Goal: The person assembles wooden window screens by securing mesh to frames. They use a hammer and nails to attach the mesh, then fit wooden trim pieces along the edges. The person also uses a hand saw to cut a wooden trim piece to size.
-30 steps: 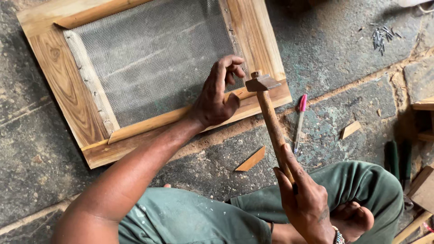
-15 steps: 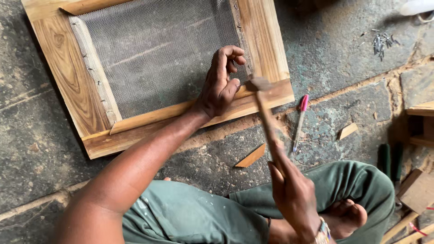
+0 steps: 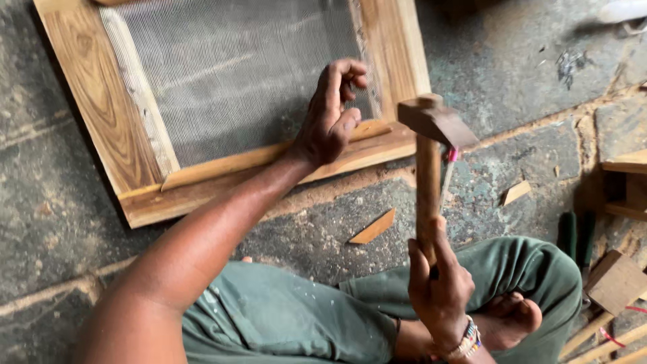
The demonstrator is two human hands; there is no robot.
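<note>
A wooden frame [image 3: 87, 101] with grey wire mesh [image 3: 236, 74] lies flat on the stone floor. My left hand [image 3: 329, 118] rests at its near right corner, fingers curled and thumb against a thin wooden strip [image 3: 222, 162] along the mesh edge. Whether it pinches a nail is hidden. My right hand [image 3: 438, 290] grips the lower end of a wooden-handled hammer [image 3: 428, 182]. The hammer stands upright, its head [image 3: 435, 121] lifted just right of the frame's corner.
I sit cross-legged in green trousers [image 3: 283, 317] with a bare foot [image 3: 512, 317] showing. A red-capped pen [image 3: 448, 172] and wood offcuts [image 3: 373, 227] lie on the floor. Green-handled tools [image 3: 569, 232] and wooden pieces [image 3: 627, 182] sit at the right.
The hammer head was down at the frame's corner beside my left hand; it has swung up and back and now stands upright. My left hand stays on the corner.
</note>
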